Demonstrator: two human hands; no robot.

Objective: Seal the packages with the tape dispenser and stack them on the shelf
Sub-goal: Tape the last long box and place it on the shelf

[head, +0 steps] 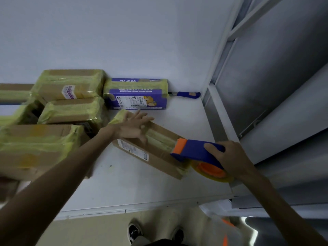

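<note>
My left hand (132, 127) lies with its fingers spread straight, pressing on the 10 o'clock end of the box (159, 157). My right hand (229, 157) grips the blue and orange tape dispenser (191, 150), which sits on the box's 4 o'clock end. The box is long brown cardboard, with yellowish tape along its top and a white label on its side, and lies aslant on the white table (142, 185). Taped boxes (69, 84) pile at its 9 o'clock, and a purple box (136, 101) stands at 12.

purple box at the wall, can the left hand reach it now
Probably yes: the left hand lies open on the brown package just before the purple box, with nothing between them.
</note>
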